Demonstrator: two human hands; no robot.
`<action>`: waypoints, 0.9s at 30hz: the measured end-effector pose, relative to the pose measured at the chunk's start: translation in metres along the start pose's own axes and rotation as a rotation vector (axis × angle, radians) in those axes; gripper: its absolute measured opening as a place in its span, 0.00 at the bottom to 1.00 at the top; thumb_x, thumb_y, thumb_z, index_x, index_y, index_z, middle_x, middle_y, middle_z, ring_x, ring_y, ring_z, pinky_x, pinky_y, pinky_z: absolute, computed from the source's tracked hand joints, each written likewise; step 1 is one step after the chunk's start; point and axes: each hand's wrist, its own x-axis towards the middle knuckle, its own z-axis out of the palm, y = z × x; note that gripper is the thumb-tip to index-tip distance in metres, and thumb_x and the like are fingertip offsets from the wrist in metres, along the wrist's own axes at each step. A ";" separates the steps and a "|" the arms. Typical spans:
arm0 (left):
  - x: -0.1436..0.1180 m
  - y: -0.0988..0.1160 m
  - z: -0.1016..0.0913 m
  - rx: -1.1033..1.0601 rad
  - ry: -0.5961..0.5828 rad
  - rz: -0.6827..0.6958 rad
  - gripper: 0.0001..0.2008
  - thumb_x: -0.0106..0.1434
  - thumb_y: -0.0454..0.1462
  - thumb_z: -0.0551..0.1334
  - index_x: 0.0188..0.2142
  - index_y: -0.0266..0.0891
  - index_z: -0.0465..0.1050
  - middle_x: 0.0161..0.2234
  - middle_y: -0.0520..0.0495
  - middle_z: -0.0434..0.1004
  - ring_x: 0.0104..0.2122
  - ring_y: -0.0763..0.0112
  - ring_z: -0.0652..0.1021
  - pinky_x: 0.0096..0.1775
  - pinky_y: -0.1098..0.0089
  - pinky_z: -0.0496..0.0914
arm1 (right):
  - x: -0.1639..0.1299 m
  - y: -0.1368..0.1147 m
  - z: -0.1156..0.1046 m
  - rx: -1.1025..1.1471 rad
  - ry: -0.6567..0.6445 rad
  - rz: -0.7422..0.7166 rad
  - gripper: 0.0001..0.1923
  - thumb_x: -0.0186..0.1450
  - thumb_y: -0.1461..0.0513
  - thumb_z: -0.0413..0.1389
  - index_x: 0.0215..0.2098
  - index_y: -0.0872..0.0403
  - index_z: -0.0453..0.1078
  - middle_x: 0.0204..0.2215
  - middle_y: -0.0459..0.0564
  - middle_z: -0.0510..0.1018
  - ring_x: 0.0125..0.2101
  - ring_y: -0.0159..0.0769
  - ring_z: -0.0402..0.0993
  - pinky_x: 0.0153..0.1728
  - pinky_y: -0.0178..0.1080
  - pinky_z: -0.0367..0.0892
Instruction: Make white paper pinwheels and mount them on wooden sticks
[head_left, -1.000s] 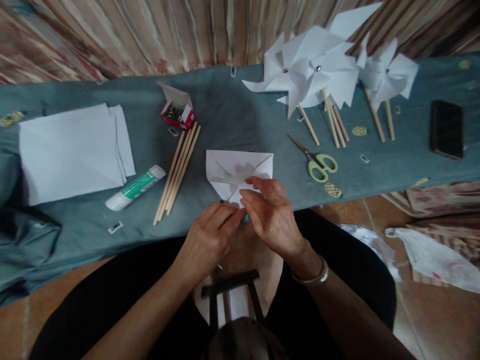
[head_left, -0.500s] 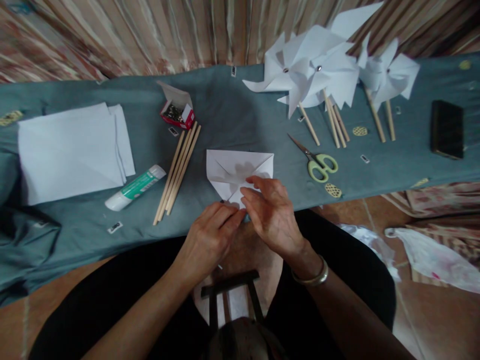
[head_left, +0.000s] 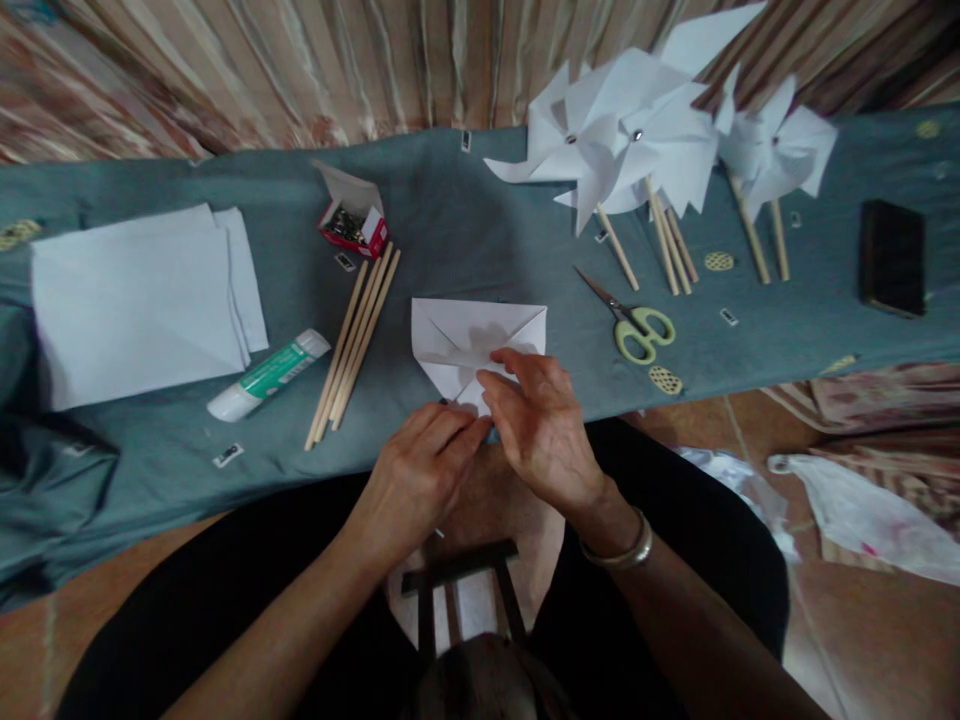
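Note:
A white paper square with folded-in corners [head_left: 469,340] lies at the near edge of the table covered in grey-blue cloth [head_left: 465,220]. My right hand [head_left: 544,425] presses its fingertips on the paper's near folded flaps. Close beside it, my left hand [head_left: 420,470] pinches the paper's nearest corner. Both hands cover the lower part of the paper. A metal bangle sits on my right wrist.
Wooden sticks [head_left: 354,345], a glue tube [head_left: 268,375], a red box of pins [head_left: 352,225] and a stack of white sheets [head_left: 142,300] lie to the left. Green-handled scissors [head_left: 634,325], finished paper pinwheels [head_left: 637,140] and a dark phone [head_left: 891,257] lie to the right.

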 end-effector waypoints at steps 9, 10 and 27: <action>0.003 0.001 -0.002 -0.012 -0.035 -0.019 0.09 0.65 0.27 0.59 0.44 0.27 0.73 0.37 0.40 0.77 0.38 0.62 0.75 0.39 0.62 0.77 | -0.005 -0.006 0.007 -0.080 -0.024 -0.041 0.17 0.70 0.65 0.45 0.54 0.58 0.67 0.60 0.62 0.67 0.57 0.51 0.61 0.48 0.49 0.63; 0.003 0.001 -0.002 -0.009 -0.040 -0.021 0.09 0.65 0.27 0.59 0.44 0.27 0.73 0.37 0.40 0.77 0.38 0.62 0.75 0.39 0.62 0.77 | -0.007 -0.006 0.009 -0.080 -0.017 -0.050 0.18 0.70 0.65 0.44 0.55 0.59 0.66 0.60 0.62 0.67 0.57 0.50 0.60 0.48 0.49 0.63; 0.001 -0.001 0.001 0.074 -0.003 -0.006 0.09 0.66 0.28 0.59 0.46 0.31 0.72 0.37 0.41 0.76 0.37 0.62 0.75 0.37 0.62 0.76 | -0.003 0.004 -0.004 0.067 -0.026 0.034 0.23 0.68 0.68 0.42 0.58 0.54 0.66 0.62 0.56 0.67 0.60 0.46 0.62 0.55 0.48 0.63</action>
